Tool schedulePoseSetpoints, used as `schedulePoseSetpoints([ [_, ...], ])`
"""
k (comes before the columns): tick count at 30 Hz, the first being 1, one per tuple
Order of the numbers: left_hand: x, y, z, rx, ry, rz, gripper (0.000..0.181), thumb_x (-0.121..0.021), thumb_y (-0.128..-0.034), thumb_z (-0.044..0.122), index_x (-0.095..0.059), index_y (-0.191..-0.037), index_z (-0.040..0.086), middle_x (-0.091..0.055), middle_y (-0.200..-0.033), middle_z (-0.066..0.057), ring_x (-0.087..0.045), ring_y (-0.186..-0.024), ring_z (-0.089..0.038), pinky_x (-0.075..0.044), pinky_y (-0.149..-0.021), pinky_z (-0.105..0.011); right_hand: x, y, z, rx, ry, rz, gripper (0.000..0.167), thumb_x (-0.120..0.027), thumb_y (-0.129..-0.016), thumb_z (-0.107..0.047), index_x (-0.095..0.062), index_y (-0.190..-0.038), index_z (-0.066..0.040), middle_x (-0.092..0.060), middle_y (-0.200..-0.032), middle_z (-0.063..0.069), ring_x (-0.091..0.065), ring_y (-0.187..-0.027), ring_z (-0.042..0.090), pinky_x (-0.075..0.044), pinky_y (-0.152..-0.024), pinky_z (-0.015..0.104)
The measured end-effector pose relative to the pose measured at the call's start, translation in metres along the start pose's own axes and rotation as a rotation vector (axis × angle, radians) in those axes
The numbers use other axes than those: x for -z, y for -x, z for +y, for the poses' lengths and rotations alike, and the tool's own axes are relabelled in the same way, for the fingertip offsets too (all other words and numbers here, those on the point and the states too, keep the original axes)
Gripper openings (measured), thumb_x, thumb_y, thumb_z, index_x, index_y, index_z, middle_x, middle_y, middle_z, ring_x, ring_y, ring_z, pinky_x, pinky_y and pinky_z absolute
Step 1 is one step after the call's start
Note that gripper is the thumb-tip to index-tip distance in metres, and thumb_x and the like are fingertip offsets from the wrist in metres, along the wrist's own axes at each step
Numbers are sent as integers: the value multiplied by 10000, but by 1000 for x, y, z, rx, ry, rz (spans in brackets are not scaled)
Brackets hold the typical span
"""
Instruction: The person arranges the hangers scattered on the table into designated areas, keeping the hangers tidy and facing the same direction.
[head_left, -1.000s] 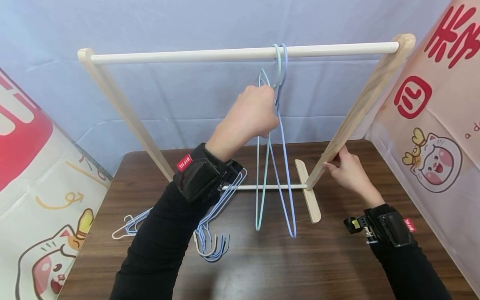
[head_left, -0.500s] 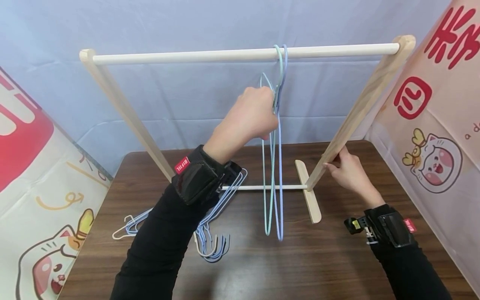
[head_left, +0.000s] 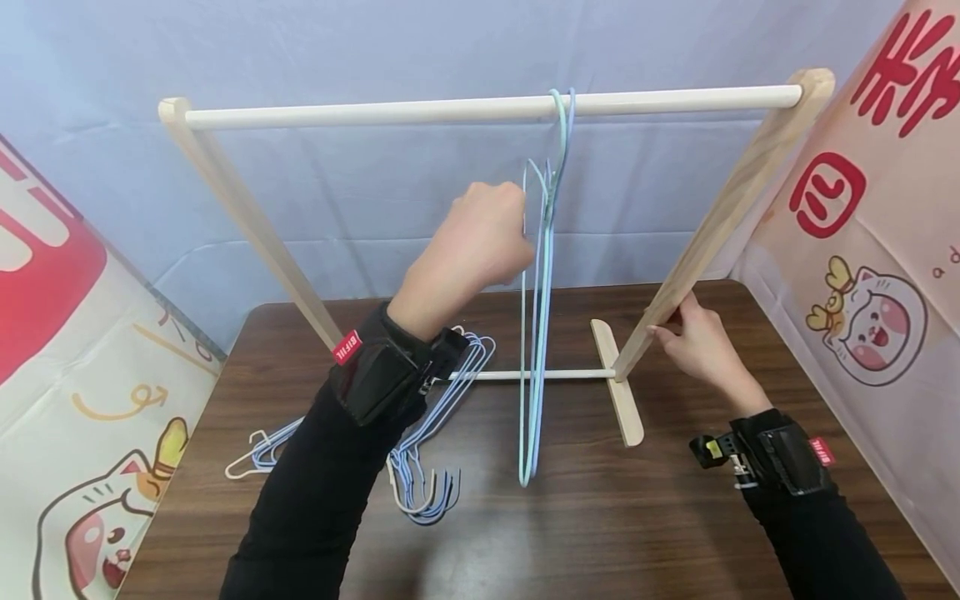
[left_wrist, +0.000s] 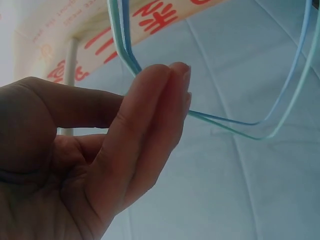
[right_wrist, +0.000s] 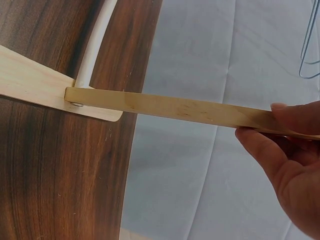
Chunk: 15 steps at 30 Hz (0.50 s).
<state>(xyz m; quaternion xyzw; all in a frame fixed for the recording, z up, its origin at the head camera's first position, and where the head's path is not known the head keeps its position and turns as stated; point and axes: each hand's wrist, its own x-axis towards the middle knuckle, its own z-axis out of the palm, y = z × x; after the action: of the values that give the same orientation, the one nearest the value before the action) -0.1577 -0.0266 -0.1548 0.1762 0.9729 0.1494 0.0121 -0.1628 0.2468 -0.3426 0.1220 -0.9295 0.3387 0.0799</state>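
A mint-green hanger [head_left: 562, 133] and a blue hanger [head_left: 572, 121] hang side by side by their hooks from the white top bar [head_left: 375, 114] of a wooden rack. My left hand [head_left: 483, 237] pinches the two near one end; in the left wrist view its fingers [left_wrist: 150, 110] cover the spot where the wires meet them. Down at the right, my right hand [head_left: 701, 350] holds the lower part of the rack's right upright [head_left: 731, 208]. Thumb and fingers grip the edges of that upright [right_wrist: 185, 110] in the right wrist view.
More blue and white hangers [head_left: 442, 417] lie on the dark wooden table [head_left: 570, 533], partly under my left forearm. A thin lower rod [head_left: 498, 376] joins the uprights near the right foot [head_left: 626, 412]. Printed cloths stand at both sides.
My left hand has moved left and slightly down. Both hangers have turned with it, and their lower parts now lie close together. The right hand stays in place.
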Motion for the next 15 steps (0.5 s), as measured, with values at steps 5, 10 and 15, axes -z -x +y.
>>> schedulePoseSetpoints([
  [5, -4, 3, -9, 4, 0, 10, 225, -466, -712, -35, -374, -571, 115, -283, -577, 16, -327, -561, -151, -294, -463, -250, 0, 0, 0, -3, 3, 4, 419, -582, -855, 0, -344, -1187, 92, -529, -981, 322, -533, -936, 491, -460, -696, 516],
  [10, -11, 7, -23, 28, 18, -7, 264, -421, -662, -59, -290, -519, 121, -172, -532, 36, -171, -515, -111, -177, -446, -224, 0, 0, 0, 3, 6, 11, 420, -583, -851, 8, -345, -1184, 96, -528, -975, 326, -532, -938, 498, -457, -701, 523],
  [15, -22, 11, -38, 52, 33, -28, 279, -393, -637, -81, -258, -512, 128, -150, -534, 38, -117, -505, -96, -140, -442, -220, 0, 0, 1, 1, 4, 11, 415, -583, -849, 10, -347, -1178, 103, -527, -976, 333, -532, -939, 502, -462, -699, 523],
])
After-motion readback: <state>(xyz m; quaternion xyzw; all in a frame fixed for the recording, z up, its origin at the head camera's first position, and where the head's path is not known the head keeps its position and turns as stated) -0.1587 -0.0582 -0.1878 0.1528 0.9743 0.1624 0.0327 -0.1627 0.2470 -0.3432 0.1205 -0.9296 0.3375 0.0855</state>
